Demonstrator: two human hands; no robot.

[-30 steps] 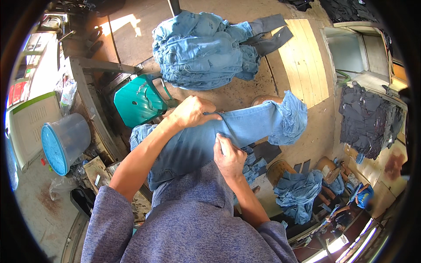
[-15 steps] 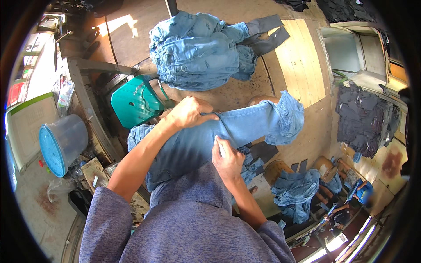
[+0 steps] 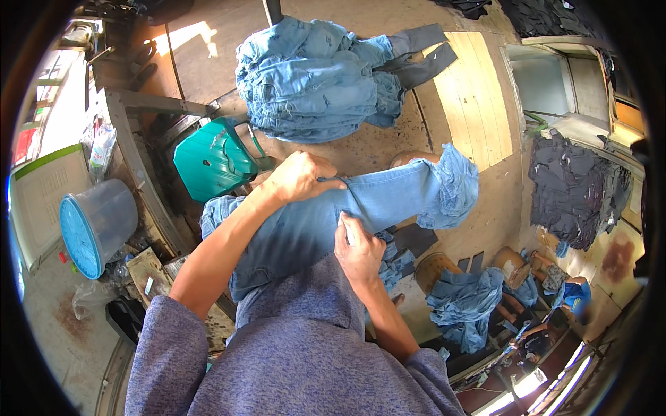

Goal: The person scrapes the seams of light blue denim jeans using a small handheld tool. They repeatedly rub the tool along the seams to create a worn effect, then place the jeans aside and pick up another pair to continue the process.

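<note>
Hands clenched on jeans

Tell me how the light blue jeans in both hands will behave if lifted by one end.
The jeans probably flop: the leg end bunches and droops. Likely fairly heavy, as denim. The left hand pinches a fold, so grip seems easy.

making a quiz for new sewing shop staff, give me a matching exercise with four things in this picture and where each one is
Things:
1. pile of light blue jeans
2. green plastic chair
3. clear tub with blue lid
4. heap of dark garments

Places:
a. far right, by the wall
b. top centre, on the floor
c. far left
d. just left of the left hand

Pairs: 1-b, 2-d, 3-c, 4-a
</note>
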